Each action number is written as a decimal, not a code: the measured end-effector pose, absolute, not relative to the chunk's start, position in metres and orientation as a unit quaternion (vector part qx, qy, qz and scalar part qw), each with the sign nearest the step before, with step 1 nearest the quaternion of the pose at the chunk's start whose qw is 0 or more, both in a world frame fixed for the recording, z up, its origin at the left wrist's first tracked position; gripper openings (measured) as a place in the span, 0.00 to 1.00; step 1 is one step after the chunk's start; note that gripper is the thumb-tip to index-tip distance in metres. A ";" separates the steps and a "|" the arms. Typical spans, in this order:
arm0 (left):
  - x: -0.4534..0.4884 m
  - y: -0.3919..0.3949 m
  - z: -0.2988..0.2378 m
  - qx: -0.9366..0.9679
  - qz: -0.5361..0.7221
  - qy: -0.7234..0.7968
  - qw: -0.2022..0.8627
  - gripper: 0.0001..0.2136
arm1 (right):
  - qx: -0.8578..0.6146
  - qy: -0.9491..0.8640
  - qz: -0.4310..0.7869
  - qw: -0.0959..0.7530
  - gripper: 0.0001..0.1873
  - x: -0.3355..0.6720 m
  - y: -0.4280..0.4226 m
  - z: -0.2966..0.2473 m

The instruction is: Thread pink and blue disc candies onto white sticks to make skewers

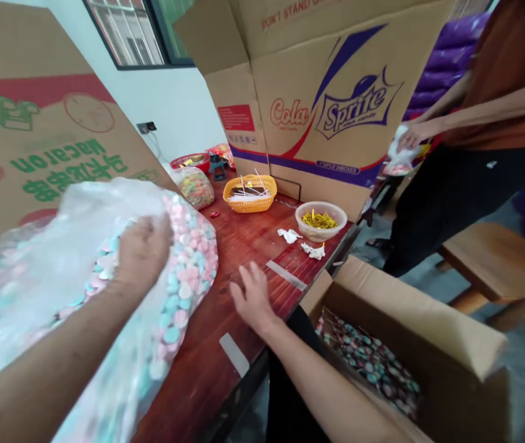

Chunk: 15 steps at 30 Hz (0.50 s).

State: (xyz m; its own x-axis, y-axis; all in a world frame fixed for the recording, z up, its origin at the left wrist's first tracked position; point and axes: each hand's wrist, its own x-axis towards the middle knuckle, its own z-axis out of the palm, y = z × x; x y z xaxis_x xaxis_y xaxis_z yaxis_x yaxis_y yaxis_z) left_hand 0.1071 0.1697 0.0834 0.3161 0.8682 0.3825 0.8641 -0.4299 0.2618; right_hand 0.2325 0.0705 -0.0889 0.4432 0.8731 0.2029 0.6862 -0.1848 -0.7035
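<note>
A large clear plastic bag [193, 246] of pink, blue and white round candies lies on the left of the red-brown table [239, 246]. My left hand [145, 246] is at the bag, its fingers curled against the plastic; motion blur softens it and the fingertips are hidden. Just over the table near its front edge, my right hand [254, 295] has its fingers spread and holds nothing; whether it touches the wood I cannot tell. Ahead of it lie two crumpled white scraps [289, 235] beside a plastic bowl [321, 235] of gold twist ties.
An orange basket [249, 206] with white sticks stands farther back, near another candy bag [194, 187]. Large cardboard boxes [336, 141] wall the back and left. Below right, an open carton [410, 307] contains wrapped candies. A person [447, 129] holds a small bag beside a wooden stool [497, 261].
</note>
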 end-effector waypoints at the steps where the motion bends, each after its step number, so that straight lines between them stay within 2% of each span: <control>1: 0.110 0.163 0.077 0.820 0.222 0.527 0.031 0.21 | -0.776 -0.514 0.093 0.353 0.24 0.254 0.063 -0.089; 4: 0.117 0.141 0.055 0.855 0.141 0.495 0.069 0.20 | -0.853 -0.461 -0.005 0.244 0.21 0.325 0.047 -0.086; 9: 0.121 0.136 0.048 0.852 0.098 0.513 0.011 0.21 | -0.868 -0.482 -0.041 0.111 0.15 0.402 0.046 -0.094; 12: 0.119 0.146 0.053 0.826 0.083 0.556 -0.044 0.19 | -0.847 -0.524 -0.067 0.063 0.16 0.408 0.057 -0.102; 15: 0.115 0.156 0.049 0.799 0.081 0.594 -0.043 0.20 | -0.837 -0.538 -0.094 0.038 0.16 0.401 0.074 -0.104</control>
